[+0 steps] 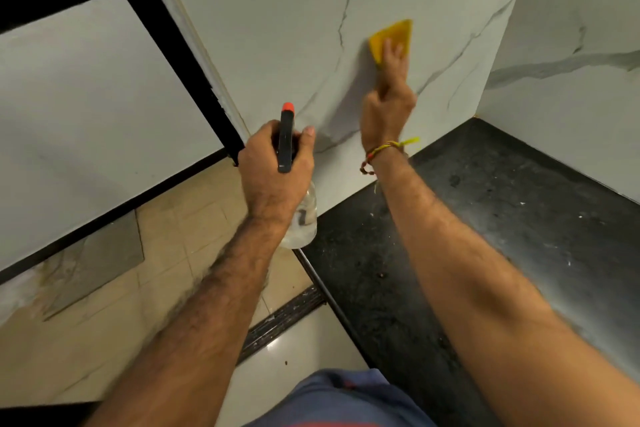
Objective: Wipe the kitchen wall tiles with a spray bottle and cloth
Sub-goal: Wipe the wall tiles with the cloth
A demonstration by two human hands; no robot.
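White marble-look wall tiles [294, 28] with grey veins rise behind a black counter. My right hand [389, 94] presses a yellow cloth [393, 35] flat against the tile, fingers spread over its lower part. My left hand [277, 166] grips a clear spray bottle [304, 218] by its black trigger head, whose orange nozzle points up toward the wall. The bottle hangs just left of the counter's corner, a short way from the tile. Most of the bottle's neck is hidden by my fingers.
A black speckled stone counter [485, 218] runs along the right under a second tiled wall [571, 45]. A black-framed doorway [194, 55] stands left of the tiled wall. Beige floor tiles [104, 305] and a dark threshold strip [284, 319] lie below.
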